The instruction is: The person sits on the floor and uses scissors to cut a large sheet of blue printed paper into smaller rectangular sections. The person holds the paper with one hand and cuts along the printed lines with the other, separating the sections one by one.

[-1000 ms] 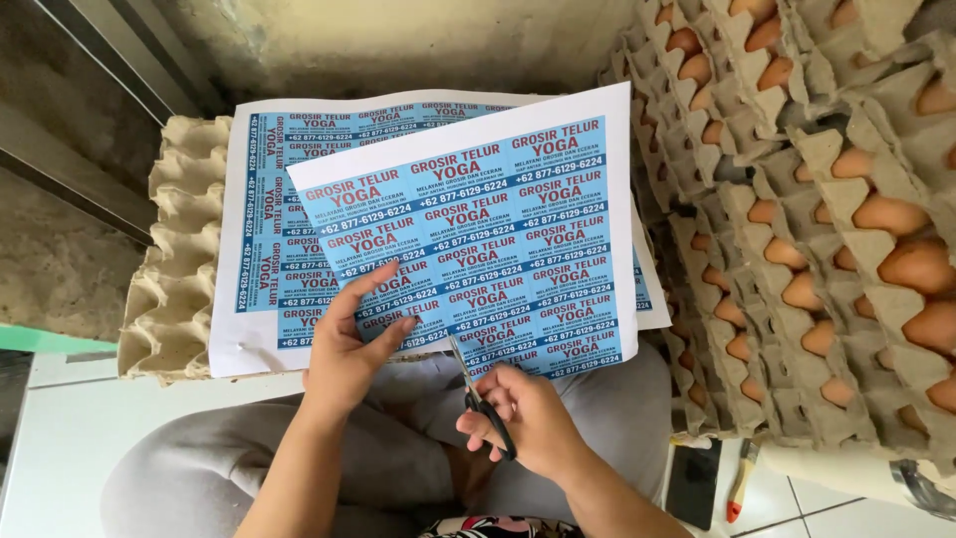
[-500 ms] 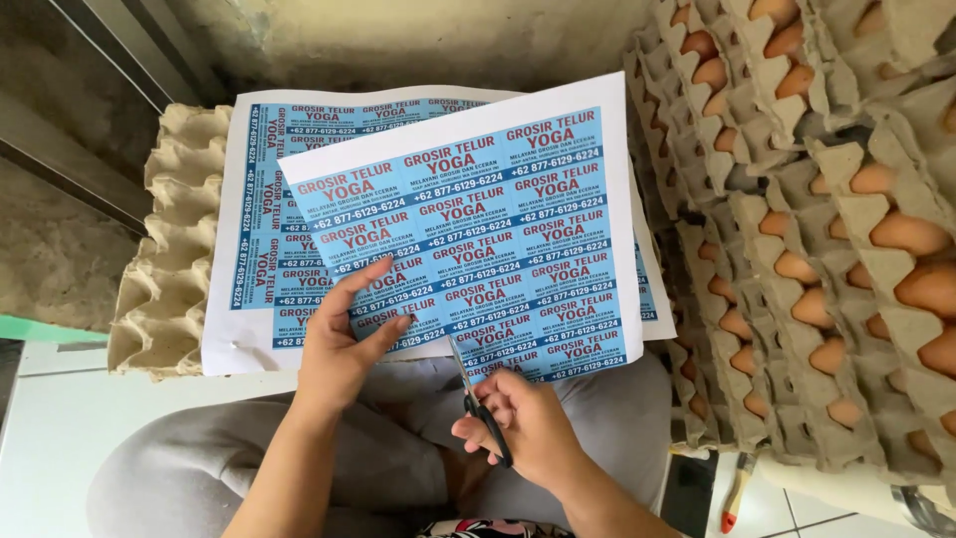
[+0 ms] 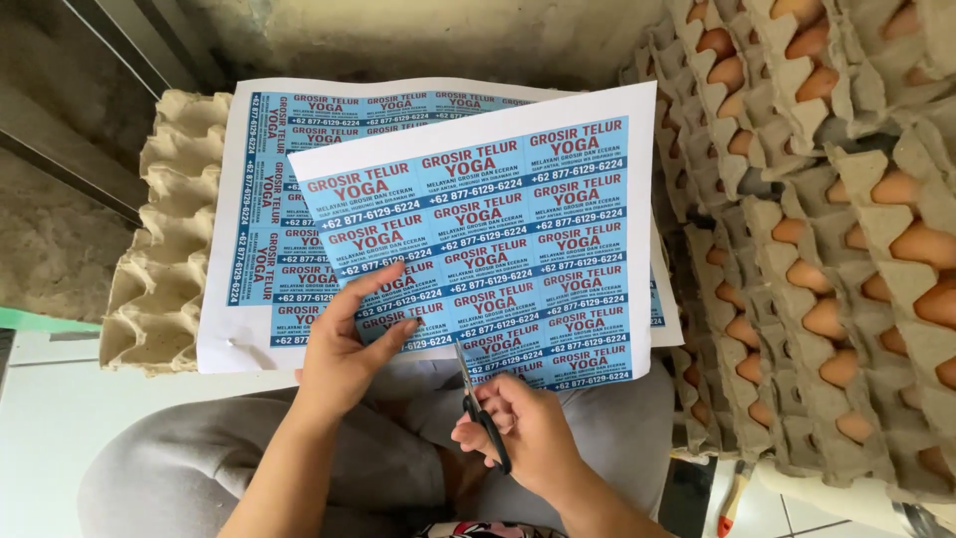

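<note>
The left hand [image 3: 344, 349] pinches the lower left part of the label sheet [image 3: 488, 249], thumb on top and fingers beneath, its grip closed on the paper. The right hand [image 3: 523, 428] has its grip closed round the handles of the scissors [image 3: 480, 406], whose blades stand partly open at the sheet's bottom edge, between two columns of blue labels.

The sheet is held over the lap, tilted a little, and overlaps a second printed sheet [image 3: 269, 229] that lies behind it on an empty egg tray [image 3: 164, 249]. To the right of the sheet stand stacks of trays with brown eggs [image 3: 827, 229].

To cut well here, I judge the blades should follow the line between label columns, so the left hand ought to keep the paper taut and flat close beside the cut. Long, slow closes of the blades, stopping short of the tips, would likely give a straighter edge than short snips.
</note>
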